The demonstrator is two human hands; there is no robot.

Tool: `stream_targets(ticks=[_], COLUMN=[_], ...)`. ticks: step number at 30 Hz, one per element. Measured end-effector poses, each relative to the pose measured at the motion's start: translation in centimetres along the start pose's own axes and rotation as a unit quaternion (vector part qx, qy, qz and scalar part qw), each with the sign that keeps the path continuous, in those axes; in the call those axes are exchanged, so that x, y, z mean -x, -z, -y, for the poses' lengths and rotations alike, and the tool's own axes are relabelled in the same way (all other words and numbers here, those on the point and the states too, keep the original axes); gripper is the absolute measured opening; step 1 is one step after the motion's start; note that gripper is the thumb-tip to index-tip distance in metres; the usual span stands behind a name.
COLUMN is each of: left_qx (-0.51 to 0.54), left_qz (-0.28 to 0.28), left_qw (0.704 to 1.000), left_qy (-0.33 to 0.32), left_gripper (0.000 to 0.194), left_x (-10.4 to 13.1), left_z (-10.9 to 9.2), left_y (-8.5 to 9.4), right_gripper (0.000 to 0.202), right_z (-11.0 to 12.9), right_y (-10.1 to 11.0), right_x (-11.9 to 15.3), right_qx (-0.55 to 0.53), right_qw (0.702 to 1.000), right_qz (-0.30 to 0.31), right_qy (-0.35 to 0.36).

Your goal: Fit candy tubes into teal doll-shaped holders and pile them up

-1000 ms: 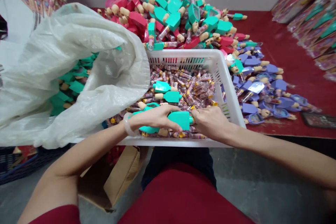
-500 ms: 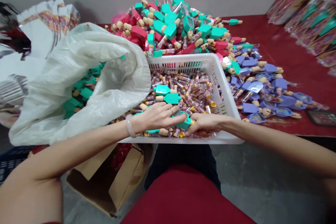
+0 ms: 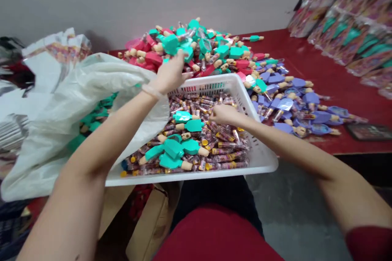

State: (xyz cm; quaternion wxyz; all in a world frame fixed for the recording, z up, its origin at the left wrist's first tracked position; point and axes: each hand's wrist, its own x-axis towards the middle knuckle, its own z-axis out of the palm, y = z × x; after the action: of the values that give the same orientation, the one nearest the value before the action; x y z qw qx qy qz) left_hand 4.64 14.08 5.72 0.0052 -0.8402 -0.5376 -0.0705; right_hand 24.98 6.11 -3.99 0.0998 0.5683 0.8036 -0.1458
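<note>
My left hand (image 3: 173, 71) reaches over the back rim of a white basket (image 3: 263, 165) to the heap of teal and red spade-shaped toys with tan handles. Its thumb stands apart from the fingers, beside a teal toy (image 3: 186, 51); the far fingertips are partly hidden. My right hand (image 3: 225, 114) is inside the basket, fingers curled together among small wrapped candy tubes (image 3: 228, 157) with yellow caps. What the fingertips pinch is hard to make out. Several teal toys (image 3: 173, 147) lie on the tubes, left of my right hand.
A whitish sack (image 3: 61, 94) with teal toys inside leans over the basket's left end. Purple toys (image 3: 312, 98) spread over the red table (image 3: 309, 55) at right, near a dark phone-like slab (image 3: 369, 131). Packed bags (image 3: 352, 36) stand far right. A cardboard box (image 3: 150, 220) sits below.
My left hand has moved from the basket's front up to the heap behind it. My right hand has moved back and slightly left among the tubes. The teal toy they both held has left the basket's front.
</note>
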Motion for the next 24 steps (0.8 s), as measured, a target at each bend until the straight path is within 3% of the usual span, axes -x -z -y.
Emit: stream_targets(ticks=[3,4,6,8,10,12,14,16,20,22,24], left_qx=[0.008,0.002,-0.014,-0.019,-0.020,-0.014,0.017,0.071,0.128,0.128,0.118], left_qz=[0.213,0.258,0.283,0.275,0.232,0.138,0.047,0.027,0.059,0.043,0.018], left_qw=[0.975,0.963,0.956,0.959,0.970,0.987,0.990,0.967,0.889,0.865,0.847], left_qy=[-0.066,-0.078,-0.080,-0.072,-0.069,-0.080,-0.133,-0.244,-0.436,-0.484,-0.518], left_gripper=[0.070,0.074,0.083,0.084,0.078,0.067,0.058,0.058,0.078,0.078,0.069], left_x=[2.7,3.6,5.1,6.2,7.0,7.8,8.6,9.5,11.1,11.8,12.3], left_z=[-1.8,-2.2,-2.6,-2.8,-3.3,-4.8,-7.5,-11.2,-18.7,-21.1,-22.4], left_y=[-5.4,-7.1,-9.8,-11.6,-12.4,-12.2,-11.4,-10.3,-9.7,-10.4,-11.1], right_gripper=[0.040,0.041,0.037,0.030,0.031,0.031,0.030,0.031,0.034,0.033,0.032], right_z=[0.6,0.5,-0.1,-1.0,-1.9,-2.7,-3.2,-3.4,-2.9,-2.6,-2.6], right_y=[-1.4,-1.6,-1.5,-0.9,0.2,2.0,4.3,7.2,12.5,13.9,14.3], right_x=[-1.5,-1.8,-2.3,-2.2,-1.8,-1.0,-0.1,0.8,3.2,4.4,5.3], right_qx=[-0.018,-0.033,-0.065,-0.102,-0.181,-0.287,-0.380,-0.445,-0.550,-0.570,-0.570], right_qw=[0.999,0.999,0.996,0.993,0.982,0.954,0.905,0.853,0.764,0.739,0.735], right_qz=[0.029,0.038,0.048,0.049,0.022,-0.060,-0.172,-0.255,-0.319,-0.340,-0.347], right_qy=[0.012,0.017,0.025,0.033,0.045,0.064,0.082,0.094,0.108,0.114,0.122])
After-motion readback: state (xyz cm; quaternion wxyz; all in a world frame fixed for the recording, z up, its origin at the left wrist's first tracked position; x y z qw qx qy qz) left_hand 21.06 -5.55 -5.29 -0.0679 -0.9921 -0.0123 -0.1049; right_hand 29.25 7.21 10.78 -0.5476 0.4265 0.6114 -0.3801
